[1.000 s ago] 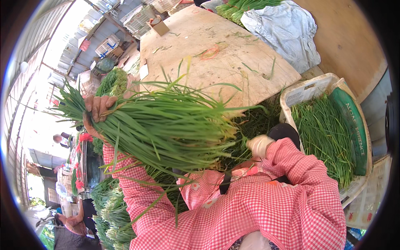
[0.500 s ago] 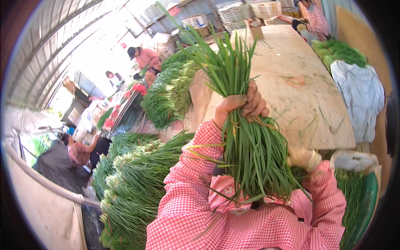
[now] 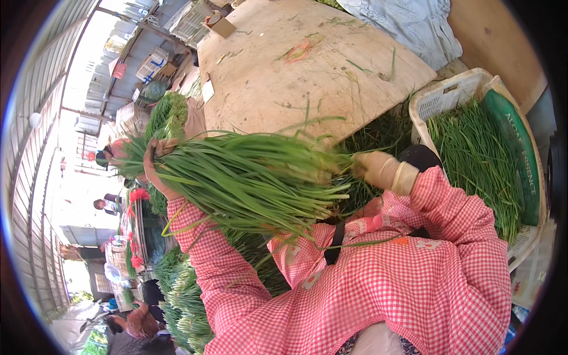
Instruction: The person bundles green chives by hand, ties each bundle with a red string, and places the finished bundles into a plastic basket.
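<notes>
A thick bunch of green chives (image 3: 242,174) lies sideways in front of my chest. My bare left hand (image 3: 161,155) is closed around it towards its left end, with more leaves sticking out beyond the fist. Its paler, loose ends spread to the right and are smeared by motion. My right hand (image 3: 378,170), in a pale glove, is at those ends, its fingers closed on a few thin strands. Both sleeves are red-and-white checked.
A wooden tabletop (image 3: 284,77) with leaf scraps lies ahead. At right stands a white crate (image 3: 455,92) of chives with a green sheet (image 3: 513,148). More bundles (image 3: 186,296) are piled at lower left. Other people (image 3: 139,322) sit at left. A pale cloth (image 3: 408,29) hangs at the far right.
The bunch has gone from upright to sideways, my left hand moving left and down. My right hand has come in to its loose ends. The view has turned to the right.
</notes>
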{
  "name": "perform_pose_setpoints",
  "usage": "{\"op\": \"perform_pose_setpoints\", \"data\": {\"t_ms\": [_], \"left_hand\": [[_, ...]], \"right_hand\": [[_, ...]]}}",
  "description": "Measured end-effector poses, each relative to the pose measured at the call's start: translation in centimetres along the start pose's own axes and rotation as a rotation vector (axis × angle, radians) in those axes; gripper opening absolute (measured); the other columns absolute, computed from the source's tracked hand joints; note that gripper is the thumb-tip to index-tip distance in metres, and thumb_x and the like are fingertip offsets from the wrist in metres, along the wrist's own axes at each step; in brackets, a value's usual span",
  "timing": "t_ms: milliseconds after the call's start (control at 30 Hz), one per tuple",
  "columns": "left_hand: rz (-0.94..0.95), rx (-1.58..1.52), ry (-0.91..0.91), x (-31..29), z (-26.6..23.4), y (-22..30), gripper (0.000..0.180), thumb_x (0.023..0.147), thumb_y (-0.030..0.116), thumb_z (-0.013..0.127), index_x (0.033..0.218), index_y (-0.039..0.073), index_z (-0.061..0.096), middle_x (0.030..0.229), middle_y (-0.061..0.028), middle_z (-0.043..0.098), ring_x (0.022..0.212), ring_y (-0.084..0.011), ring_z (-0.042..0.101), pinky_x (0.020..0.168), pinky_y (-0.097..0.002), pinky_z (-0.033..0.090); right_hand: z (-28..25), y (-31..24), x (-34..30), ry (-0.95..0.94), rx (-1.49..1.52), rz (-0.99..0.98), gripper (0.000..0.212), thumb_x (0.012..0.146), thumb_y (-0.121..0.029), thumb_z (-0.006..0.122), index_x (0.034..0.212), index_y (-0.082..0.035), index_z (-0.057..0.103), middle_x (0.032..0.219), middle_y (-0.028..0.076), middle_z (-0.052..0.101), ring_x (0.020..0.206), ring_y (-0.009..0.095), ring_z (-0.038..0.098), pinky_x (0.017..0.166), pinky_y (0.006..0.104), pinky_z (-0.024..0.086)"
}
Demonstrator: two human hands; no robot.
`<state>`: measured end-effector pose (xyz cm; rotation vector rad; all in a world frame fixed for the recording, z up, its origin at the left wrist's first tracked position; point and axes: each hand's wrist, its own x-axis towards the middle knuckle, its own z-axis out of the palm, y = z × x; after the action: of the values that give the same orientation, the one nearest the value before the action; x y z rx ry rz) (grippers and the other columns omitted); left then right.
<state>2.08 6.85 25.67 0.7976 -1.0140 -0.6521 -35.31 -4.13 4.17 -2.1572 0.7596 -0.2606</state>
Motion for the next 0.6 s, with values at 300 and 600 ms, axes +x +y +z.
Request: {"op": "perform_pose_setpoints", "data": {"t_ms": [300, 600], "left_hand": [[-0.064, 0.211, 0.346, 2.1, -2.5, -0.9, 0.028, 0.092, 0.017, 0.033, 0.094, -0.001, 0.054, 0.085, -0.0132, 0.061, 0.073, -0.0228, 0.061, 0.068, -0.0329, 0.053], [-0.225, 0.113, 0.393, 0.7, 4.4, -7.5, 0.024, 0.088, 0.024, 0.044, 0.088, 0.002, 0.054, 0.08, -0.0106, 0.059, 0.069, -0.0222, 0.061, 0.065, -0.035, 0.053]], "right_hand": [[-0.3, 12.3, 0.4, 0.458, 0.456, 0.055, 0.019, 0.087, -0.017, 0.054, 0.101, -0.005, 0.056, 0.077, 0.006, 0.058, 0.065, 0.014, 0.054, 0.06, 0.0262, 0.045], [-0.1, -6.9, 0.4, -0.165, 1.62, -0.024, 0.031, 0.084, -0.024, 0.061, 0.11, -0.007, 0.055, 0.095, 0.004, 0.062, 0.078, 0.01, 0.058, 0.067, 0.0243, 0.049]]}}
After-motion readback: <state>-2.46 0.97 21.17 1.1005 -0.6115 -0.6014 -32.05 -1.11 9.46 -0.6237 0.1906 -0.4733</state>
